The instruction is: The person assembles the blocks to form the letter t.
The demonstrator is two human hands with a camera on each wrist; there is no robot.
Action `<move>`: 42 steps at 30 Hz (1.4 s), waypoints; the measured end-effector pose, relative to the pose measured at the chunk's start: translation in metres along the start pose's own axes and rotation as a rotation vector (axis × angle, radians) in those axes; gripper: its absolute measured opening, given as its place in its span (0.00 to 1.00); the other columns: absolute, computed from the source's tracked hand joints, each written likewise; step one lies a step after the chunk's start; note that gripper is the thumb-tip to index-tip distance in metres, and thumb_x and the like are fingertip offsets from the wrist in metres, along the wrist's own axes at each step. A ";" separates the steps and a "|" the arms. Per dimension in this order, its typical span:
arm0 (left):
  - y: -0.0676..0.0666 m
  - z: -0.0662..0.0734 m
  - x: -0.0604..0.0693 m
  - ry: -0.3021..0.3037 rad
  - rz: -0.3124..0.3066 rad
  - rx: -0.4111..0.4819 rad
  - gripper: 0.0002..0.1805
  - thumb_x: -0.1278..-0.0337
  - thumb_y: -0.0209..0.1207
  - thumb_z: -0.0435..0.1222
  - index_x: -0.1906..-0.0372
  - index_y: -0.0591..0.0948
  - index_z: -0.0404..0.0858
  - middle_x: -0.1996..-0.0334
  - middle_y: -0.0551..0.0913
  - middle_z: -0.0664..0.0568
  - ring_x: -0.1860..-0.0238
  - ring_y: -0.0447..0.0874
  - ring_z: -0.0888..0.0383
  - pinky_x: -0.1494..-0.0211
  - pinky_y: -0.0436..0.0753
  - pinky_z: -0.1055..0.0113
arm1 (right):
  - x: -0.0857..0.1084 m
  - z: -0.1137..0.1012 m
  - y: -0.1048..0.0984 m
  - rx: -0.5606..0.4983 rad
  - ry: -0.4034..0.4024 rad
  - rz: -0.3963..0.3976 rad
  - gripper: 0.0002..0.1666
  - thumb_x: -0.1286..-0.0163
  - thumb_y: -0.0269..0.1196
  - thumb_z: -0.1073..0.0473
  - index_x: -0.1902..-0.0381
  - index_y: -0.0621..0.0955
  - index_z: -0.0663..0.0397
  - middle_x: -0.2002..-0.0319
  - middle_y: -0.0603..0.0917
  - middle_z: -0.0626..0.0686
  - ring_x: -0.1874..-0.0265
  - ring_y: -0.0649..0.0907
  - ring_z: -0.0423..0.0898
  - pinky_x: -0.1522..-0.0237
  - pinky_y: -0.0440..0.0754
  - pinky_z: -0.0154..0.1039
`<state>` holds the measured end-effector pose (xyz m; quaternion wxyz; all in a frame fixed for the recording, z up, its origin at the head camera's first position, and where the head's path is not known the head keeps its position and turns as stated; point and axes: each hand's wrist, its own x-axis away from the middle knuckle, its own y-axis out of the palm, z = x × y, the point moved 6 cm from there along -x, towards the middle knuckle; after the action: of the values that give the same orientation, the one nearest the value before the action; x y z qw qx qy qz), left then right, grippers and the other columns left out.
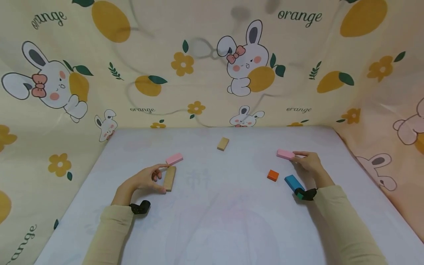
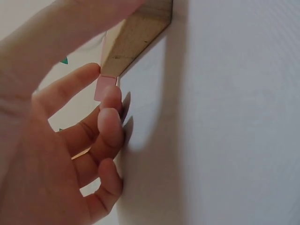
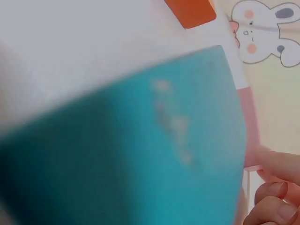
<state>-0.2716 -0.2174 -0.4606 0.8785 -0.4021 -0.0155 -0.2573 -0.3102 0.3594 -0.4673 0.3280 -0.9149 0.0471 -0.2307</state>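
My left hand (image 1: 145, 179) pinches a long wooden block (image 1: 169, 179) by its two ends, thumb at the near end and index finger at the far end. A pink block (image 1: 174, 159) touches or nearly touches that far end; the left wrist view shows this pink block (image 2: 106, 88) beyond the wooden one (image 2: 136, 40). At the right, my right hand (image 1: 308, 162) holds the right end of another pink block (image 1: 285, 154) between thumb and fingers. In the right wrist view, fingertips (image 3: 269, 161) meet this pink block (image 3: 250, 126).
A blue block (image 1: 293, 182) lies beneath my right wrist and fills much of the right wrist view. Left of it is an orange block (image 1: 273, 175). A small wooden block (image 1: 223, 144) lies at the back middle of the white table (image 1: 218, 228). Patterned cloth (image 1: 198, 84) hangs behind.
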 end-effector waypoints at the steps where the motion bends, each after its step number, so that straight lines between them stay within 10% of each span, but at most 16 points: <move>1: 0.000 0.000 0.000 0.001 0.001 -0.001 0.51 0.64 0.77 0.41 0.30 0.64 0.38 0.64 0.73 0.47 0.65 0.67 0.58 0.61 0.66 0.69 | 0.000 0.000 0.000 -0.002 0.003 0.003 0.35 0.29 0.56 0.49 0.29 0.64 0.57 0.37 0.63 0.68 0.49 0.65 0.55 0.55 0.65 0.43; 21: 0.000 0.002 -0.003 0.064 0.000 -0.016 0.53 0.69 0.79 0.39 0.31 0.65 0.36 0.65 0.71 0.46 0.66 0.65 0.57 0.63 0.64 0.72 | 0.005 -0.003 0.004 0.019 0.036 0.013 0.33 0.27 0.54 0.51 0.29 0.64 0.56 0.28 0.55 0.72 0.37 0.61 0.64 0.35 0.65 0.58; 42: 0.004 0.000 0.003 0.089 0.106 -0.016 0.50 0.69 0.78 0.40 0.33 0.69 0.35 0.67 0.70 0.48 0.67 0.64 0.58 0.64 0.64 0.72 | 0.004 -0.007 0.003 0.066 0.000 -0.016 0.34 0.27 0.54 0.49 0.29 0.63 0.58 0.29 0.57 0.73 0.42 0.63 0.62 0.44 0.69 0.51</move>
<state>-0.2668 -0.2163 -0.4629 0.8874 -0.3977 0.0468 -0.2283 -0.3097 0.3519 -0.4633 0.3560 -0.9039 0.0319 -0.2349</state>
